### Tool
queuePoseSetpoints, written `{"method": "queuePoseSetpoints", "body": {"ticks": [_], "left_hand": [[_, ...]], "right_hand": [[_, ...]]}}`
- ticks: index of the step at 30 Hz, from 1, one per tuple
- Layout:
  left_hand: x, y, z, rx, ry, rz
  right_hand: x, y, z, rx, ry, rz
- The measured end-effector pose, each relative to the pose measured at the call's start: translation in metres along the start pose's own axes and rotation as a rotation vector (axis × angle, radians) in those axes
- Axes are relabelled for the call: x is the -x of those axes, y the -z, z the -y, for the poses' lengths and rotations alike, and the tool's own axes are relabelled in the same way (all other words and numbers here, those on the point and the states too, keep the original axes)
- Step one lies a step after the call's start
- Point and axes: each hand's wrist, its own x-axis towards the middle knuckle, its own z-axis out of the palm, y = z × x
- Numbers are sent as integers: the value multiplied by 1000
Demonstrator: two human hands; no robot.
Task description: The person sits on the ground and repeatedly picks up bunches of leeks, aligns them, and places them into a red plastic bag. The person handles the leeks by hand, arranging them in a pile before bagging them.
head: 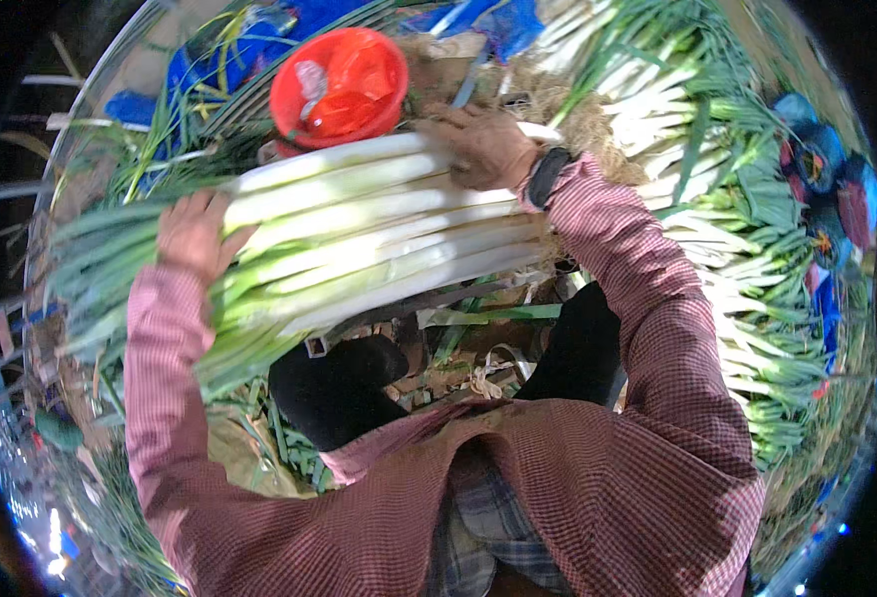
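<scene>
A broad row of long green onions point(379, 216) lies side by side across my lap level, white stalks to the right and green leaves to the left. My left hand point(196, 231) rests on the leaf side, fingers spread where green turns to white. Over the root side, my right hand point(487, 145) lies flat on the uppermost stalks, blurred, fingers pointing left. A dark band point(548, 177) circles the right wrist. Neither hand is closed around a stalk. The root ends are partly hidden by my right forearm.
A red plastic bucket point(338, 89) with red contents stands just beyond the row. To the right, a long heap of green onions point(677, 149) curves round with its roots inward. Blue sheeting point(483, 26) lies at the back. Cut leaves point(297, 448) litter the ground.
</scene>
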Motion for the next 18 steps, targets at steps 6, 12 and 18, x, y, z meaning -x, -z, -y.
{"method": "queuePoseSetpoints", "body": {"ticks": [6, 12, 18], "left_hand": [[19, -9, 0, -7, -107, -179], [17, -5, 1, -27, -52, -102], [-27, 3, 14, 99, -32, 118]], "right_hand": [[-26, -25, -6, -134, -71, -155], [-29, -28, 9, -56, -34, -193], [-10, -35, 7, -13, -15, -177]]}}
